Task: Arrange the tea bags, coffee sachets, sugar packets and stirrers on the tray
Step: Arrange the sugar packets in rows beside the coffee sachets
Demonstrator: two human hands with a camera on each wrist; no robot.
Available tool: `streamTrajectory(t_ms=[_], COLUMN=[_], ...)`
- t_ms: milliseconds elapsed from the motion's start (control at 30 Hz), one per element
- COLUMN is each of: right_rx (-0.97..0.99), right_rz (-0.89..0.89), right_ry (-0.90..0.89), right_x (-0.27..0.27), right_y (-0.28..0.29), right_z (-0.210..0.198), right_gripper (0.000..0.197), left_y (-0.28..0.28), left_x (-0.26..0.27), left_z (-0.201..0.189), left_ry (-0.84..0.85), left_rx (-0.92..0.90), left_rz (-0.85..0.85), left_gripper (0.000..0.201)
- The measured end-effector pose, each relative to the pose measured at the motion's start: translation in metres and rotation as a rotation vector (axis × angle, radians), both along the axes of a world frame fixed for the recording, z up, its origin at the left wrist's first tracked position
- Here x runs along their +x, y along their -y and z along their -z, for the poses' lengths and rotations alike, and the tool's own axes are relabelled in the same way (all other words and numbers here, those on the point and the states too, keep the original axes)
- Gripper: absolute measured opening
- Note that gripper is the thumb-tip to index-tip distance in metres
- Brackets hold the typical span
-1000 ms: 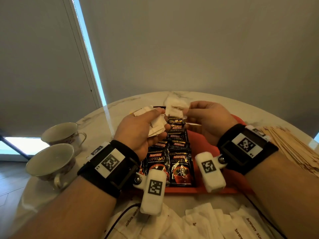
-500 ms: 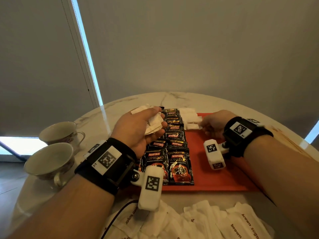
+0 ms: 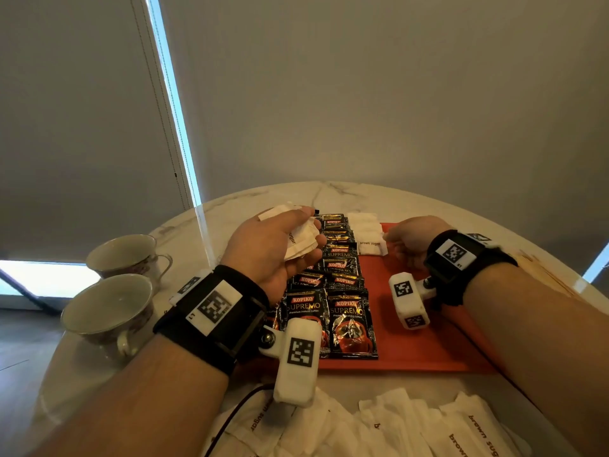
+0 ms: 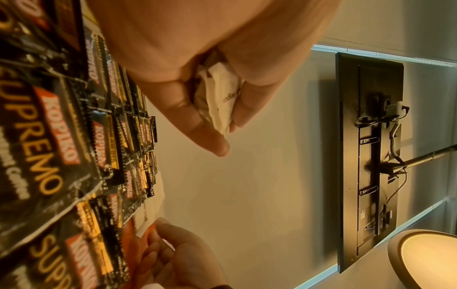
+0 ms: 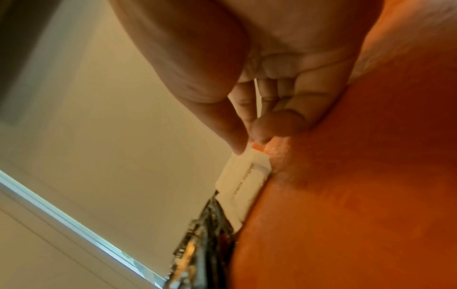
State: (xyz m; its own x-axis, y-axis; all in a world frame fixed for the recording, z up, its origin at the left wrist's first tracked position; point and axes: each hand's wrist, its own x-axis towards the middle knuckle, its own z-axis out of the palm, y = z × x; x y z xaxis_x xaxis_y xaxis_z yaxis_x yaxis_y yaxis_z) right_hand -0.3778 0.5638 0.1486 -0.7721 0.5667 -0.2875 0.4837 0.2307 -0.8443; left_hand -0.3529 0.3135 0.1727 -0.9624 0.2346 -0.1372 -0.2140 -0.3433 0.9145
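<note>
L hand (image 3: 273, 245) gripping sugar packets (image 3: 301, 237), R hand (image 3: 410, 239) pinching one

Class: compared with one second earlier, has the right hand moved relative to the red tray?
Yes. The right hand has dropped from above the coffee sachets to the red tray, beside the sugar packet row.

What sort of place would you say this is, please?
Probably a home or hotel room: a round white marble table, two patterned china teacups, and a black wall-mounted screen beside closed grey blinds.
</note>
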Motion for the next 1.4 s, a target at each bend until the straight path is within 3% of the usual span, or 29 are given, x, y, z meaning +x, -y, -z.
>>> streamTrajectory(t_ms=[300, 433, 567, 767, 933, 1067, 1200, 1400], right_rx=[-0.203, -0.34, -0.494, -0.424, -0.484, -0.518, -0.478, -0.393], right_rz=[-0.086, -0.086, -0.288, -0.499, -0.446, -0.348, -0.388, -0.412], right_ry=[-0.006, -0.183, -0.349, -0.352, -0.487, -0.562, -0.547, -0.582], right_x=[0.014, 0.022, 0.046, 0.066, 0.067, 0.066, 0.068, 0.069], right_y=[0.025, 0.031, 0.053, 0.084, 0.09, 0.086, 0.086, 0.087], right_z=[-0.001, -0.008, -0.016, -0.012, -0.016, -0.019, -0.015, -0.012], right_gripper=[0.011, 0.014, 0.023, 0.028, 0.017, 0.014, 0.019, 0.025], left_y=[-0.001, -0.002, -0.007, -0.007, -0.005, -0.004, -0.005, -0.005], left_x=[0.002, -0.005, -0.007, -0.003, 0.002, 0.008, 0.01, 0.005], left_z=[0.003, 0.007, 0.01, 0.012, 0.007, 0.003, 0.005, 0.006], left_ry=[0.062, 0.052, 0.025, -0.079, -0.143, -0.143, -0.185, -0.157], left_rx=[0.101, 0.117, 0.114, 0.162, 0.18, 0.155, 0.107, 0.06], left_rz=[0.112, 0.132, 0.071, -0.017, 0.004, 0.053, 0.058, -0.029], left_gripper=[0.029, 0.04, 0.041, 0.042, 0.047, 0.045, 0.041, 0.012])
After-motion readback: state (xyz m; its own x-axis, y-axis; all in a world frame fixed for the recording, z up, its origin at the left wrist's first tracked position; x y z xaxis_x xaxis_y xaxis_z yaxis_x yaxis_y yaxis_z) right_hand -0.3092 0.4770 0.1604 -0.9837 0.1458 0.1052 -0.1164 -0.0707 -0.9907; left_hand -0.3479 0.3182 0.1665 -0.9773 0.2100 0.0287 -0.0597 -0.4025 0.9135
